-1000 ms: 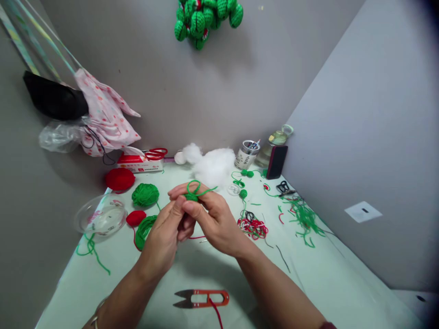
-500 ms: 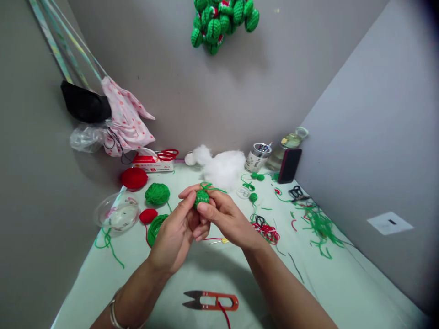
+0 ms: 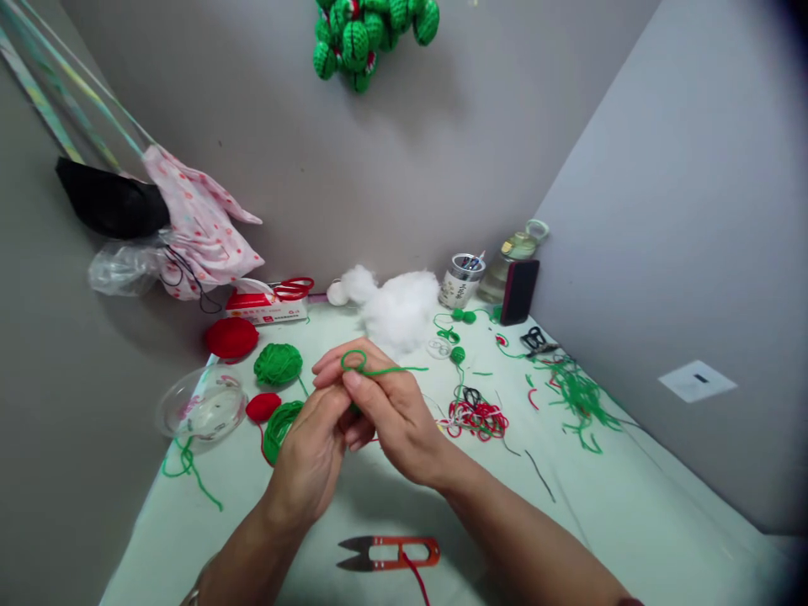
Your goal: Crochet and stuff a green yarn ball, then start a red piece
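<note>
Nearest on the surface [image 3: 303, 572] lie the snips [image 3: 395, 541], a red strand [image 3: 417, 579] across or through the handle; a tug on it could drag them, points and all.

Just beyond the snips, the right hand [image 3: 401, 412] pinches green yarn [image 3: 392, 369] under its thumb, a loop standing over the index finger. The left hand [image 3: 309, 450] is curled against it; what its fingers grip is hidden, so I cannot tell. The loop could slip or close into a knot if that thumb eases or the short free end gets pulled.

Farther, left of the snips, is a clear bowl [image 3: 165, 414], printed; its contents I cannot make out. To their right, the red tangle [image 3: 478, 418] could snag a trailing end. Farther beyond the snips come a small dish [image 3: 430, 348], contents too small to tell, and a box [image 3: 265, 311] with scissors [image 3: 294, 288] on top. Farthest, beyond and right of the snips, a cup [image 3: 455, 290] holds pens [image 3: 473, 261]; a bottle [image 3: 492, 286] stands beside it.
</note>
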A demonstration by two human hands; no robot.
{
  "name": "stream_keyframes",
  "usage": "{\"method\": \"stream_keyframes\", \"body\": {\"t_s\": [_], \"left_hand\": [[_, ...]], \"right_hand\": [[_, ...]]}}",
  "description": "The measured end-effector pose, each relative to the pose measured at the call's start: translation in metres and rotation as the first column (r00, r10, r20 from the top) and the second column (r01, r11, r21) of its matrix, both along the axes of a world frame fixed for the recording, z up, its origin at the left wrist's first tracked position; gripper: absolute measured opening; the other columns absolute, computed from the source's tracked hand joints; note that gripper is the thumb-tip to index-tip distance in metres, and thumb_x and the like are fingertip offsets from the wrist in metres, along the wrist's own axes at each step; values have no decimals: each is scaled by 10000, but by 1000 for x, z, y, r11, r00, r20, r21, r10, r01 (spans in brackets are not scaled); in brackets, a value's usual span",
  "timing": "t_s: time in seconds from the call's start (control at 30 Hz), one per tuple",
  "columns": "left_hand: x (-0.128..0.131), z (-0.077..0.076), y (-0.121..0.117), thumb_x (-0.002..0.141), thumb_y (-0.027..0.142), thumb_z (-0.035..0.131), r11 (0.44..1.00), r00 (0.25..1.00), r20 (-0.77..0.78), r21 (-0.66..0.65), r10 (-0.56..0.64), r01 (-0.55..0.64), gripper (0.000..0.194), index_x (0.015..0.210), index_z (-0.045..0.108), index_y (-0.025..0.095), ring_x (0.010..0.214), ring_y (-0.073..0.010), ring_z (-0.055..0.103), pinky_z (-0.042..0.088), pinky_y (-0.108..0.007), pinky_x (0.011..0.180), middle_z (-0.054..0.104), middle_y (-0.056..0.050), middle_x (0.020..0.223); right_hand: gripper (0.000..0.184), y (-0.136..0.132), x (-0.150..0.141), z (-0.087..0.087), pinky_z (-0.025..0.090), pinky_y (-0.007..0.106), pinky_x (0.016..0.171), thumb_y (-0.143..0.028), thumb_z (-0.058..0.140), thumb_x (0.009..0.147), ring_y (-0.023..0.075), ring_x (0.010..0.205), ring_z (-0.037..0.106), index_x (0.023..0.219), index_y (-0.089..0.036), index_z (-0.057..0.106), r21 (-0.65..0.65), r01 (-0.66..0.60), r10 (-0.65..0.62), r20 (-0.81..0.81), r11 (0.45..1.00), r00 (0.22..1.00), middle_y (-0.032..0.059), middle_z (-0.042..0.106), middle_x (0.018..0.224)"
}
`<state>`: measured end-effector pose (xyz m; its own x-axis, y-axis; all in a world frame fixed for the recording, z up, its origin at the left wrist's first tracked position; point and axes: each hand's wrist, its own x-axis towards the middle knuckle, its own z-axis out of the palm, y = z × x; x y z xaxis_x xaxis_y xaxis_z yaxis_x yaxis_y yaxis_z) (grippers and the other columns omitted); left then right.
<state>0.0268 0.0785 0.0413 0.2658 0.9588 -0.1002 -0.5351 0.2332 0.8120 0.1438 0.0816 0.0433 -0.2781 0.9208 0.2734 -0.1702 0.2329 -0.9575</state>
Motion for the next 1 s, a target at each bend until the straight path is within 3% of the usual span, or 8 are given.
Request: {"method": "stream_keyframes", "body": {"t_s": [0.07,0.23,0.5,0.57,0.63,0.73,0.87,1.0], "left_hand": [[0,0,-2,803,353,759,1000,1000,3,-4,12,-12,300,659,557,185,536,-87,354,358,-213,492,406,55,590],[-7,3,-2,963,403,628,987,991,2,91,-133,132,253,959,714,165,629,-122,487,460,-252,586,593,-15,751],[-10,-9,8,961,389,668,962,980,-110,197,-168,187,213,1026,695,188,568,-92,474,410,-254,576,577,17,765],[-11,-12,11,963,379,670,958,971,-199,224,-133,177,217,1100,669,210,616,-113,503,429,-267,616,572,25,775],[-14,-14,15,972,370,659,945,945,-317,278,-80,173,181,1076,645,223,698,-138,546,455,-281,689,580,23,795],[-20,-15,23,943,345,699,923,864,-498,365,81,124,161,1025,622,230,810,-166,593,461,-301,785,627,12,856],[-27,-17,32,865,298,785,887,734,-609,460,300,20,244,1051,640,233,860,-177,611,452,-306,817,675,-2,930],[-27,-17,33,811,240,825,857,741,-558,512,374,-46,253,972,630,229,833,-174,620,466,-298,792,663,10,892]], "right_hand": [[353,2,0,-1,595,193,548,-507,547,1025,92,712,646,1082,-226,755,-50,-17,17,-8,999,1000,69,662,1203],[539,14,9,0,541,193,393,-634,524,987,102,434,609,1125,-165,749,-216,-215,178,-181,952,967,-6,656,652],[417,17,14,3,543,240,405,-589,545,997,116,519,663,1067,-237,757,-224,-186,131,-238,957,962,78,779,1121],[392,20,16,4,577,267,483,-569,574,987,151,639,700,1027,-225,759,-199,-116,64,-250,973,966,86,785,1115],[346,23,21,5,620,300,698,-524,617,977,181,833,736,985,-212,766,-160,-11,-33,-270,987,962,79,798,1028],[304,28,31,9,559,323,950,-481,639,974,181,978,726,963,-207,771,-140,145,-178,-264,979,948,59,799,924],[302,33,45,13,532,269,704,-487,627,970,148,759,671,976,-208,745,-168,232,-268,-239,958,933,30,737,805],[270,32,50,16,353,251,493,-463,643,965,69,509,411,1056,-223,728,-123,246,-259,-107,961,960,13,723,897]]}}
